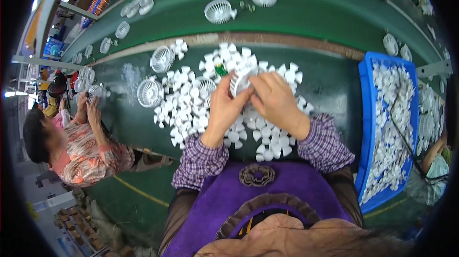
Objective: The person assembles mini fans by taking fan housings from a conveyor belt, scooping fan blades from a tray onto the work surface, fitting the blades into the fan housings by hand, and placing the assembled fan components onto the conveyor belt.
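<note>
Over the heap of fan blades, my left hand (224, 105) is closed around a white fan housing (240, 84) with a slatted cage. My right hand (278, 98) is closed at the housing's right side, fingertips bent against it. Whatever lies under those fingertips is hidden. A small green circuit board (220, 69) shows just beyond my left fingers; I cannot tell whether it joins the housing. Loose white fan blades (184, 99) spread around and under both hands. More caged housings (150, 92) lie at the heap's left side, one of them (162, 59) farther back.
A blue crate (366, 128) full of white blades stands at the right. Beyond the bench's raised edge (287, 42), a green conveyor belt (306, 13) carries several fan housings (220, 11). At the left, a co-worker (91, 156) handles another housing (97, 92). Metal posts frame both sides.
</note>
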`<state>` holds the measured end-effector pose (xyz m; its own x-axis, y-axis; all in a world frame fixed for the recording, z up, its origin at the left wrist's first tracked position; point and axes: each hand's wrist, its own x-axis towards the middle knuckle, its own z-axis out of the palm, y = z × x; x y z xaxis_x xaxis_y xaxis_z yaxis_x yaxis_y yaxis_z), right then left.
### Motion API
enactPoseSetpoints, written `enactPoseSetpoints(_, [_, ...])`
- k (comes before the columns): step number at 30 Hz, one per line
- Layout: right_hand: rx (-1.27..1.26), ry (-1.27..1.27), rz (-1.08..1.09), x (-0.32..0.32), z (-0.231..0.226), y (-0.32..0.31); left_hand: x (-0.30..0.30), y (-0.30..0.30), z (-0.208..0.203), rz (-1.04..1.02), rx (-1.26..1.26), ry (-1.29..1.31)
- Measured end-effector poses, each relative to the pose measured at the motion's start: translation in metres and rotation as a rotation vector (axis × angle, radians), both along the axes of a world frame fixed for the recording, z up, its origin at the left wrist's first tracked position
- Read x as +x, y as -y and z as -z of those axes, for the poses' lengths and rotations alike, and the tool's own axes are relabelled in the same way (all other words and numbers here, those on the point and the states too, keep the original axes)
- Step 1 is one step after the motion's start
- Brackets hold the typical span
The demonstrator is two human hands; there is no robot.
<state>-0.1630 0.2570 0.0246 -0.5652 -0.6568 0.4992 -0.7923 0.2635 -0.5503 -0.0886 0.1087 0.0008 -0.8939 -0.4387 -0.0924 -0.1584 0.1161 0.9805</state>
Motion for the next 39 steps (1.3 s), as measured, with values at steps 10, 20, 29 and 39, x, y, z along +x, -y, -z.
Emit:
enactPoseSetpoints(10, [-0.031, -0.128, 0.028, 0.003, -0.009, -0.002, -0.005, -0.01, -0.005, -0.026, -0.028, -0.108])
enactPoseSetpoints(20, [-0.125, 0.608, -0.175, -0.011, -0.015, -0.026, 0.012, 0.001, -0.037, 0.185, -0.131, -0.074])
enactPoseSetpoints(29, [-0.191, 0.495, -0.128, 0.006, -0.01, -0.034, 0.024, -0.012, -0.043, 0.2, -0.176, -0.062])
enactPoseSetpoints(39, [-0.294, -0.183, 0.118, -0.003, -0.025, -0.015, -0.009, -0.013, -0.032, -0.042, -0.049, -0.221])
